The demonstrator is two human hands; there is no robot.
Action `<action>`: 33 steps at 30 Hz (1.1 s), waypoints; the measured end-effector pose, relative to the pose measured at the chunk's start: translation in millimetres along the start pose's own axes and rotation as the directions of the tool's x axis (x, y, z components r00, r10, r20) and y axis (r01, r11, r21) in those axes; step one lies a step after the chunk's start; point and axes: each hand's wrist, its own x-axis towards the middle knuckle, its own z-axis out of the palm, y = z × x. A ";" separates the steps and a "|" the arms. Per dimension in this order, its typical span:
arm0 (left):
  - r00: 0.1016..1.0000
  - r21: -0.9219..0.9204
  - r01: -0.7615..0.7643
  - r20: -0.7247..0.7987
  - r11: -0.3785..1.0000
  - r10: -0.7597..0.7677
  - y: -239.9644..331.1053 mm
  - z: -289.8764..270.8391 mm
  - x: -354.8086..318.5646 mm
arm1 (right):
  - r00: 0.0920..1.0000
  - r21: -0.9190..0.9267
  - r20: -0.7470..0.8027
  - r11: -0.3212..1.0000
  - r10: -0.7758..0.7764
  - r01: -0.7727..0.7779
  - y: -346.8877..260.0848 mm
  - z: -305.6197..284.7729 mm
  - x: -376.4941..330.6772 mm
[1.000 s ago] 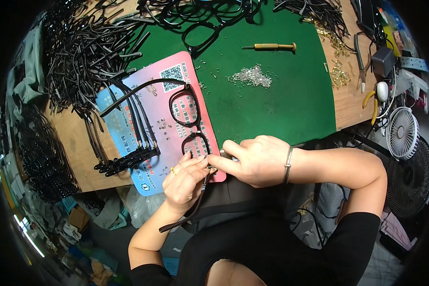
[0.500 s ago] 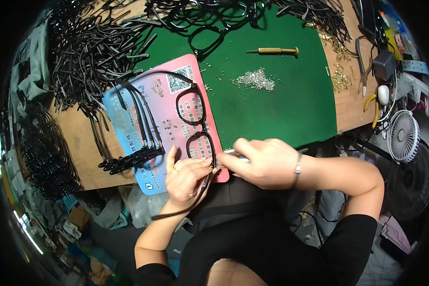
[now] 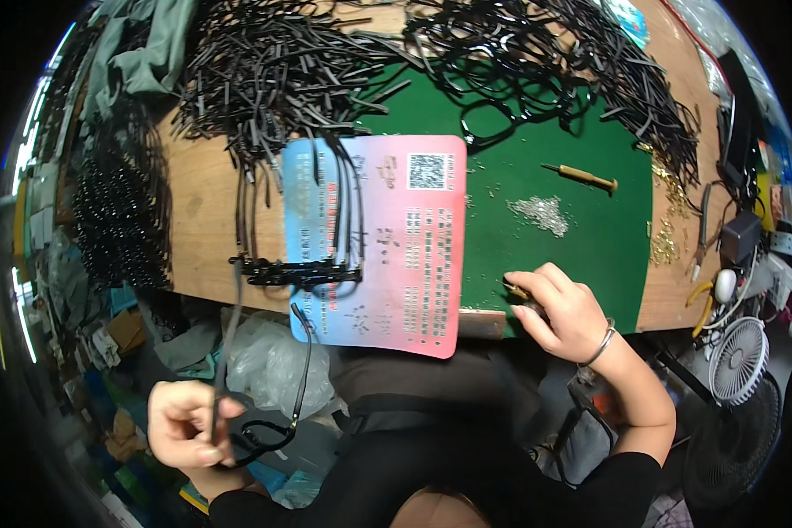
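Note:
My left hand (image 3: 185, 427), low at the left off the table's front edge, is closed on a pair of black eyeglasses (image 3: 262, 444). One temple hangs out to the right of the hand, the other is smeared by motion. Above the green mat's front part, my right hand (image 3: 563, 312) has its thumb and fingers closed around a small tool (image 3: 517, 289) with a brass-coloured part. Most of that tool is hidden, so its kind is unclear. Between the hands lies a pink-and-blue printed pad (image 3: 374, 308), with a row of black folded eyeglasses (image 3: 299, 273) across its left edge.
Small silver screws (image 3: 541, 214) are heaped on the green mat (image 3: 590, 282), below a brass-handled screwdriver (image 3: 585, 176). Loose black temples (image 3: 282, 88) and eyeglass frames (image 3: 493, 53) pile up behind. Gold-coloured parts (image 3: 669, 211), pliers (image 3: 700, 304) and a white fan (image 3: 737, 361) are at right.
My left hand has carried the eyeglasses off the pad, down and left past the table edge. My right hand has moved away from them to the right. The view has shifted.

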 end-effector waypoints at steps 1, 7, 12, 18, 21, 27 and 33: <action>0.995 0.036 -0.094 0.019 0.995 0.093 -14.5 -5.1 12.0 | 1.000 -0.030 0.001 0.999 0.013 -0.013 -1.7 0.6 -0.5; 0.925 0.625 -0.041 -0.272 0.779 0.267 -15.5 55.8 91.7 | 1.000 -0.073 -0.014 0.997 -0.012 0.011 3.8 3.5 -3.2; 0.707 0.945 -0.186 0.319 -0.269 0.631 -77.5 76.8 158.4 | 1.000 -0.076 -0.014 0.997 -0.008 0.007 0.4 0.7 0.1; 0.615 0.925 -0.325 0.364 -0.196 0.700 -87.7 51.8 181.8 | 1.000 -0.046 -0.012 0.999 0.009 -0.010 1.9 0.9 1.9; 0.579 0.886 -0.414 0.434 -0.210 0.690 -72.5 49.5 182.2 | 0.999 -0.025 -0.016 0.999 0.039 -0.040 3.2 -0.2 1.8; 0.747 0.990 -0.136 0.089 0.021 0.659 0.5 4.6 243.2 | 0.998 0.013 -0.031 0.999 0.046 -0.046 -0.1 -0.6 4.8; 0.774 0.986 -0.035 -0.075 0.162 0.628 4.2 -2.5 272.2 | 0.995 0.011 -0.088 0.999 0.046 -0.045 2.4 1.7 1.9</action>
